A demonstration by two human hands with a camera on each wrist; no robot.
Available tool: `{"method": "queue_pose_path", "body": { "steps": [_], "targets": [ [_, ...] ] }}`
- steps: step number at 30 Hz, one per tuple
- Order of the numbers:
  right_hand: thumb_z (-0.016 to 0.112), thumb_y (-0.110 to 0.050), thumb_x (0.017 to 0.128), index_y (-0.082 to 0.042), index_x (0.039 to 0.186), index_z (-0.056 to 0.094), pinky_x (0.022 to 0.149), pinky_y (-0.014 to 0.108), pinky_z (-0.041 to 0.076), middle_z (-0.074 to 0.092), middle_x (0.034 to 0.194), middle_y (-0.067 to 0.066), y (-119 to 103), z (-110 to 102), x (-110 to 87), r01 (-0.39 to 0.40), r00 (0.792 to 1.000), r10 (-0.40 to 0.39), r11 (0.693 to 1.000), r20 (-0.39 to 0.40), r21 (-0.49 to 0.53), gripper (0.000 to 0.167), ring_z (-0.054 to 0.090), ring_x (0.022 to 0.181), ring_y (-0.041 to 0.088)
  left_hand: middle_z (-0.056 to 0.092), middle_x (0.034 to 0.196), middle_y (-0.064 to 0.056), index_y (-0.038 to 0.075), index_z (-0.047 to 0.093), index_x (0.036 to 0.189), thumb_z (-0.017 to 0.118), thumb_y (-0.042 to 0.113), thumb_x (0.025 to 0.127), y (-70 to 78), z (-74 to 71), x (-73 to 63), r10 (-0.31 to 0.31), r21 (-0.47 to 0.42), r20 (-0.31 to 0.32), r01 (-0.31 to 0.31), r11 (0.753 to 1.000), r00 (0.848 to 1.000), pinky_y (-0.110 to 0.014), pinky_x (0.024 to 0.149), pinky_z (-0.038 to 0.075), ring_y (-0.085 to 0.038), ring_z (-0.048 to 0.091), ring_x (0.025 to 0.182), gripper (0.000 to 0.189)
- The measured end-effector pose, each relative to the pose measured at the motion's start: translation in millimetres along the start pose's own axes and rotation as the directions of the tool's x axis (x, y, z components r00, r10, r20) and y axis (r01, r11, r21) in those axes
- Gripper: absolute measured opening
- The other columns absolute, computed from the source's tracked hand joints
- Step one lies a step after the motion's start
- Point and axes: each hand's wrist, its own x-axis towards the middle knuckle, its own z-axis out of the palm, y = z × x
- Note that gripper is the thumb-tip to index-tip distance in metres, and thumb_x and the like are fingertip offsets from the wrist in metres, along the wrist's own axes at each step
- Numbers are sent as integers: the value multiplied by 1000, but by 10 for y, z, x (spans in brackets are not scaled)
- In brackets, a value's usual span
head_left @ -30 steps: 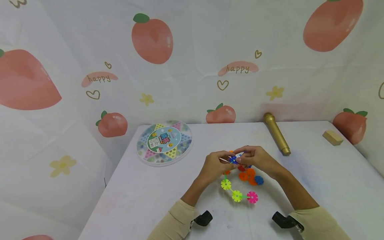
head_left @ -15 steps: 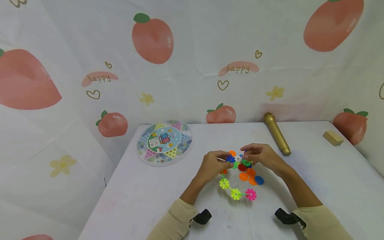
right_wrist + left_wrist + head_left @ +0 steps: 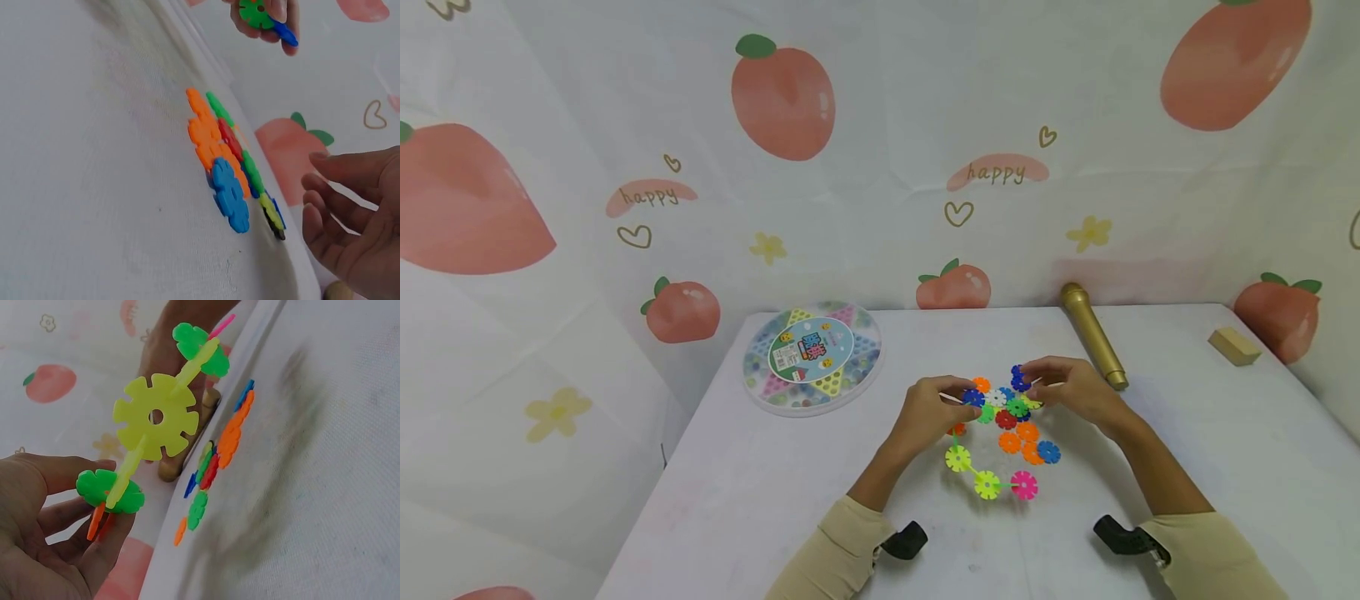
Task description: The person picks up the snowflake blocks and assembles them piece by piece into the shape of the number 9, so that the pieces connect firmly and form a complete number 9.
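Note:
My left hand pinches a chain of slotted plastic snowflake discs above the table. A yellow disc, green discs and a pink disc hang along it toward me. At its far end, by the fingertips, sits a dark blue disc. My right hand hovers at the right of a loose pile of discs, fingers loosely bent with nothing between them in the right wrist view. Orange discs, a blue disc and a red disc lie in that pile.
A round Chinese checkers box lies at the back left of the white table. At the back right are a gold microphone and a small tan block. A peach-print cloth hangs behind.
Both hands were together at the dark blue disc. My right hand has let go and moved right, over the pile's right side. The chain in my left hand has shifted slightly left.

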Motion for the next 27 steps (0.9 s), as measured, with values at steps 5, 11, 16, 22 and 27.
{"method": "queue_pose_path", "body": {
  "steps": [5, 11, 16, 22, 27],
  "targets": [
    [76, -18, 98, -1, 135, 68, 85, 24, 58, 69, 130, 22, 30, -17, 1, -16, 1000, 16, 1000, 11, -19, 42, 64, 118, 35, 76, 109, 0, 9, 77, 126, 85, 18, 92, 1, -7, -2, -5, 7, -1, 5, 1000, 1000, -27, 76, 64, -14, 71, 95, 36],
    [76, -14, 96, 0, 135, 68, 88, 28, 57, 68, 134, 22, 56, -26, 7, -39, 999, 40, 999, 35, -23, 41, 63, 119, 35, 75, 108, -1, 8, 78, 126, 84, 18, 92, -5, -8, 4, -10, 14, 0, 10, 1000, 1000, -26, 75, 63, -14, 71, 94, 36],
    [76, -11, 95, -1, 135, 69, 91, 33, 59, 68, 134, 22, 93, -14, 20, -60, 997, 62, 997, 54, -49, 42, 62, 121, 38, 75, 109, 0, 10, 79, 125, 85, 19, 92, -2, -7, 4, -15, 21, -2, 16, 1000, 1000, -26, 75, 63, -14, 70, 94, 35],
    [79, -8, 92, 0, 132, 71, 91, 37, 62, 70, 132, 21, 127, 2, 30, -35, 997, 41, 995, 62, -91, 42, 64, 117, 38, 75, 108, 0, 9, 78, 125, 85, 18, 92, 2, -7, 5, -19, 12, 2, 19, 1000, 1000, -26, 75, 63, -13, 70, 93, 35],
    [80, -6, 92, 0, 129, 72, 89, 37, 62, 72, 127, 20, 130, 14, 34, -24, 998, 31, 992, 52, -122, 39, 66, 111, 34, 75, 109, 0, 8, 78, 126, 85, 19, 92, 6, -5, 3, -24, 5, 5, 24, 1000, 1000, -26, 75, 63, -13, 70, 93, 37]
  ]
}}
